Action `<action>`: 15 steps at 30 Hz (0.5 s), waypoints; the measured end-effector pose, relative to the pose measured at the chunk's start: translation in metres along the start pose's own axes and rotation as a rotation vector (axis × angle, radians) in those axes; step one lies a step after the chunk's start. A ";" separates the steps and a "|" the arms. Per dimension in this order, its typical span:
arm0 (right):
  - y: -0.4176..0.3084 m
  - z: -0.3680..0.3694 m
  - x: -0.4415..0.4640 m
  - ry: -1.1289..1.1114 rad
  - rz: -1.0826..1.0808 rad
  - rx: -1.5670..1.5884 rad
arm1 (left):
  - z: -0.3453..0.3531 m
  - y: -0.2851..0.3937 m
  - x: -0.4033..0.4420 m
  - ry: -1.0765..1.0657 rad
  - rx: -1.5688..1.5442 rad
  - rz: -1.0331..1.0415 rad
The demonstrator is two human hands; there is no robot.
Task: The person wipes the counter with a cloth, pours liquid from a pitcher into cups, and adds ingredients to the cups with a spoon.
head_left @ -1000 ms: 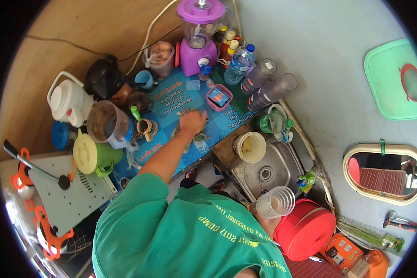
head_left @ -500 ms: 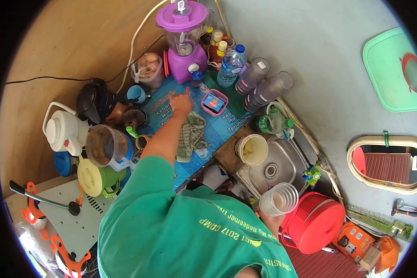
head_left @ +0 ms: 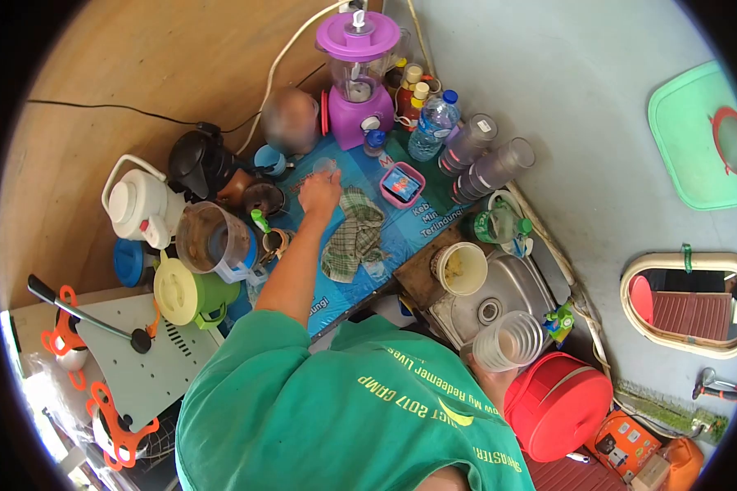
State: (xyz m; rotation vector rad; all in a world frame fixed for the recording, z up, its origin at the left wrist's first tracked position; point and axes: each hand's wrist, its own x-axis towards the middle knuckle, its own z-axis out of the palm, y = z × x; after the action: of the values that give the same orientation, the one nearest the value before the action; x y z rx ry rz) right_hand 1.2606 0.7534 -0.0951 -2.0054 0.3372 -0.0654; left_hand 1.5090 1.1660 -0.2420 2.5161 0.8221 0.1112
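My left hand (head_left: 320,195) reaches over the blue table cover, its fingers closed at a small clear plastic cup (head_left: 325,166). Just right of that forearm lies a green checked cloth (head_left: 354,237). A pink-rimmed container with a lit phone screen (head_left: 402,184) sits beyond the cloth. At my right side, my right hand (head_left: 490,378) grips a stack of clear plastic cups (head_left: 509,341), tilted beside the sink; the stack hides part of the fingers.
A purple blender (head_left: 362,114) stands at the back beside a water bottle (head_left: 434,125) and tumbler stacks (head_left: 495,170). Left are a clear jug (head_left: 213,241) and a green pot (head_left: 190,290). A white tub (head_left: 461,268) is by the sink (head_left: 516,286), with a red bucket (head_left: 561,407) below.
My left hand has drawn back slightly from the blender, and a clear cup now shows at its fingers. The view has shifted a little. My right hand still holds the cup stack.
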 end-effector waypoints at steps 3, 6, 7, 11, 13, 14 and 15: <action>-0.004 -0.004 0.000 -0.030 -0.012 -0.008 | -0.048 0.011 0.013 -0.005 0.114 -0.066; 0.002 -0.006 -0.001 -0.003 -0.026 0.012 | -0.080 0.006 0.037 0.078 0.112 -0.166; -0.003 -0.006 -0.001 -0.001 -0.028 0.014 | -0.094 0.006 0.042 0.076 0.103 -0.190; -0.026 -0.006 -0.002 -0.010 -0.077 0.074 | -0.093 -0.025 0.082 0.071 0.221 -0.212; -0.027 -0.006 -0.003 -0.008 -0.069 0.108 | -0.096 -0.024 0.088 -0.008 0.230 -0.290; -0.026 -0.007 -0.004 -0.006 -0.081 0.085 | -0.096 -0.022 0.089 -0.009 0.231 -0.284; -0.025 -0.008 -0.005 -0.004 -0.093 0.062 | -0.095 -0.022 0.090 -0.003 0.221 -0.289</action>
State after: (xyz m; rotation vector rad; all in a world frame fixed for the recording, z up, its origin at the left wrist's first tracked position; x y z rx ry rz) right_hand 1.2597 0.7580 -0.0689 -1.9593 0.2363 -0.1286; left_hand 1.5497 1.2732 -0.1752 2.5628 1.2460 -0.0839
